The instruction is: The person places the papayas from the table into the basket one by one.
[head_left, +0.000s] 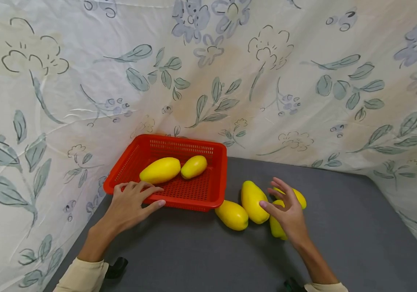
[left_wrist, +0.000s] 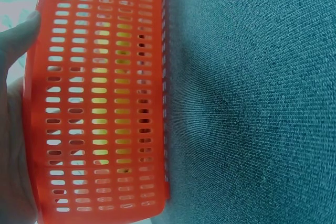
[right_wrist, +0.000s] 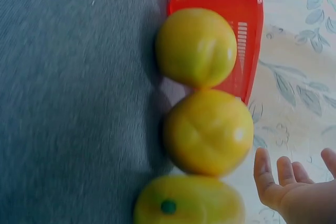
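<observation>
A red plastic basket [head_left: 193, 202] holds two yellow mangoes, one larger [head_left: 160, 170] and one smaller [head_left: 194, 167]. My left hand [head_left: 129, 205] rests on its near rim at the left, fingers reaching over the inside and thumb stretched along the rim. In the left wrist view, the perforated basket wall [left_wrist: 100, 103] fills the left half. Right of the basket lie several more yellow mango-like fruits, including one against its corner [head_left: 232, 215] and one beside it [head_left: 253, 200]. Over the rightmost pair my right hand [head_left: 290, 215] hovers, fingers spread and apart, partly hiding them.
A dark grey cloth-covered table [head_left: 201, 255] carries everything. Behind and at both sides hangs a floral curtain [head_left: 230, 93], close to the basket's back and left edges. A black wrist device [head_left: 116, 268] sits at the left sleeve.
</observation>
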Demonstrator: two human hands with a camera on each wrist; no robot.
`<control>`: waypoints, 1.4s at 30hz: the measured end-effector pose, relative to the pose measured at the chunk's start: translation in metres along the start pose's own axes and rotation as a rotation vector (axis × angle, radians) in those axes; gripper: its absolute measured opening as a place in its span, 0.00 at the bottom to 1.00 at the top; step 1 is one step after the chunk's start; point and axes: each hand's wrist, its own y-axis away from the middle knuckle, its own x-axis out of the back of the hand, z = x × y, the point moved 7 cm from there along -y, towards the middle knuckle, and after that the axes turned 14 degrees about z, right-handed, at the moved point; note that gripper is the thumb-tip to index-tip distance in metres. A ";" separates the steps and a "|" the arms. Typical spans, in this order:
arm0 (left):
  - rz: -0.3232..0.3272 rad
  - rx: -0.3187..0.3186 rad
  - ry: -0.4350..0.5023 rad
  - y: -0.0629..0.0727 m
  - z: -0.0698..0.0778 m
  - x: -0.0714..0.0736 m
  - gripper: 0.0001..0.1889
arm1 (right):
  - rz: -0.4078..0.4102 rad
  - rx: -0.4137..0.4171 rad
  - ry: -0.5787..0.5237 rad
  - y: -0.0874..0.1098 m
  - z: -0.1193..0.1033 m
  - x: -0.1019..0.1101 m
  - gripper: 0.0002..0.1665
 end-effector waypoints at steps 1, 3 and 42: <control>0.001 0.001 0.000 0.000 0.000 0.000 0.30 | 0.007 -0.001 0.007 0.000 0.001 0.003 0.44; 0.000 0.000 -0.001 0.000 0.000 0.001 0.30 | 0.016 -0.003 0.015 -0.001 0.002 0.008 0.43; -0.001 -0.003 -0.017 0.001 0.001 0.000 0.30 | 0.036 -0.110 0.265 0.001 0.045 0.056 0.50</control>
